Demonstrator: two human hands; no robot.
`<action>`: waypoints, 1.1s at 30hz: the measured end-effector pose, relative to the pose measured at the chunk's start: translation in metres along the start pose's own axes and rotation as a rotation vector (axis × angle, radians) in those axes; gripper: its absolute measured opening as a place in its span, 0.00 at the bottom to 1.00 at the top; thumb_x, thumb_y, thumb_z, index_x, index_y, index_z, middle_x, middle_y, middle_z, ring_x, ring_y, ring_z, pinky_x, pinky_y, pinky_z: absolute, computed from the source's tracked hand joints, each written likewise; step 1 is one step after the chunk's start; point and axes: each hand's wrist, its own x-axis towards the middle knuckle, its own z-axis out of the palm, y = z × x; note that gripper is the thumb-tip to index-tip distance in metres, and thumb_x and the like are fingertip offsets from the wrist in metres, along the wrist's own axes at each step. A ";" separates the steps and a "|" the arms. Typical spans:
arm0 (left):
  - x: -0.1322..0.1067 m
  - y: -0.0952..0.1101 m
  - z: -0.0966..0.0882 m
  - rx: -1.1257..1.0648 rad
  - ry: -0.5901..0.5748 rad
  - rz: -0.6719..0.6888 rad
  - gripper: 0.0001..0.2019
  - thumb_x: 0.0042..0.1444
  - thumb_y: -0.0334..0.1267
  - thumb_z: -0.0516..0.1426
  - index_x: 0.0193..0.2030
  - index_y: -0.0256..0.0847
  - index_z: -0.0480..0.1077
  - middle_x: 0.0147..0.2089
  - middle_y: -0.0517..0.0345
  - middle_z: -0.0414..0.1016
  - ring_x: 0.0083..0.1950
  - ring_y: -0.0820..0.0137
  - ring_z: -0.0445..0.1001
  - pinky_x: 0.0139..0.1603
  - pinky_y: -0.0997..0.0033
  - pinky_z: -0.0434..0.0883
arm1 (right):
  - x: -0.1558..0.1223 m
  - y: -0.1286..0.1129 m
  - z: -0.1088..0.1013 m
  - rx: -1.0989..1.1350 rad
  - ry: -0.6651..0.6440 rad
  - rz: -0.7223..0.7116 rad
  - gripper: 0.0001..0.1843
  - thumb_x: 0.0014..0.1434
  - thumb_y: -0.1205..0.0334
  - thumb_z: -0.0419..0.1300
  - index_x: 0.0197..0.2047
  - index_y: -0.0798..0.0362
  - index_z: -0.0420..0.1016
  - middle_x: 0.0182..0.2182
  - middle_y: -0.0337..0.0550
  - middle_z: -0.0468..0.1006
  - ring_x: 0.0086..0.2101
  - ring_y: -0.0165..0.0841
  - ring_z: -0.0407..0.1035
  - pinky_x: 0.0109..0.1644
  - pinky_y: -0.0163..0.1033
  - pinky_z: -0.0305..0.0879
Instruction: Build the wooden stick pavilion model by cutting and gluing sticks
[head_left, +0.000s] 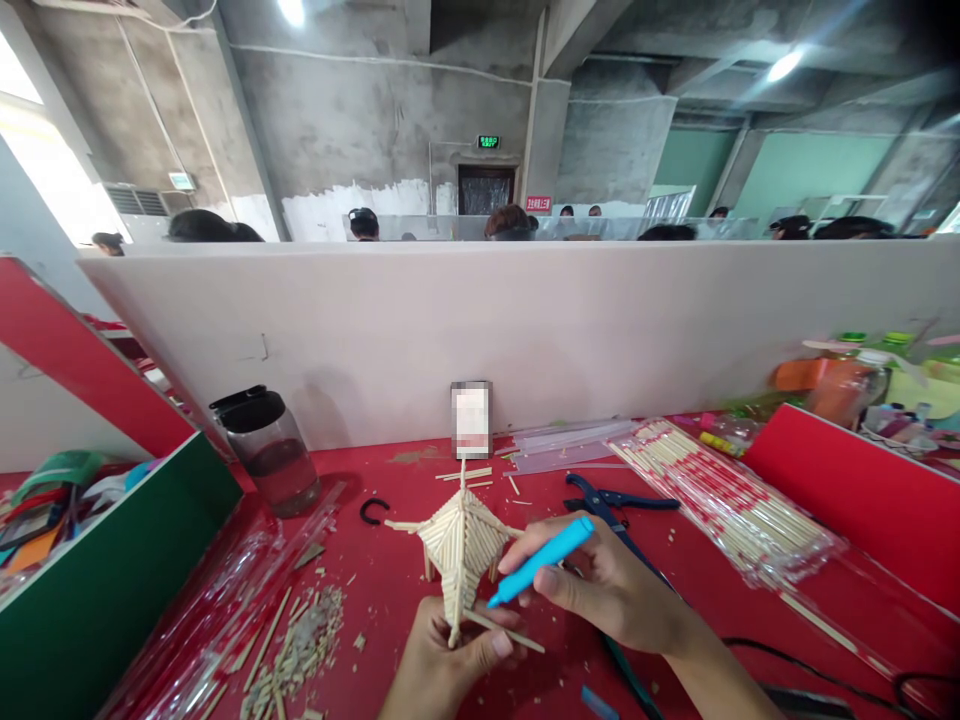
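My left hand (446,660) is closed on the lower stem of a small model built of wooden sticks (461,545), holding it upright over the red table (390,590). My right hand (607,590) grips a blue pen-shaped tool (541,560) between thumb and fingers. Its tip points down-left and touches a stick low on the model's right side.
Blue-handled cutters (611,500) lie just behind my right hand. Packs of sticks (720,500) lie to the right, a dark-lidded jar (266,450) at back left, stick offcuts (300,650) at front left. A green box (112,580) stands left, a red box (862,490) right. A white partition (525,320) closes the back.
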 end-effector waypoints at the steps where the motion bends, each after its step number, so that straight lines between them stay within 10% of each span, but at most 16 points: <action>1: 0.001 0.000 0.000 0.006 -0.011 0.009 0.19 0.43 0.50 0.76 0.35 0.35 0.87 0.30 0.46 0.86 0.31 0.63 0.81 0.37 0.68 0.75 | 0.001 0.000 0.001 -0.026 0.004 0.000 0.14 0.67 0.51 0.64 0.46 0.49 0.86 0.37 0.45 0.86 0.37 0.37 0.79 0.42 0.39 0.71; 33: 0.001 0.000 0.001 0.051 -0.005 0.066 0.21 0.44 0.54 0.74 0.26 0.34 0.84 0.24 0.54 0.78 0.28 0.68 0.72 0.34 0.71 0.67 | 0.009 -0.007 0.012 -0.259 -0.082 0.022 0.08 0.60 0.61 0.65 0.41 0.50 0.84 0.33 0.41 0.84 0.32 0.34 0.75 0.38 0.37 0.67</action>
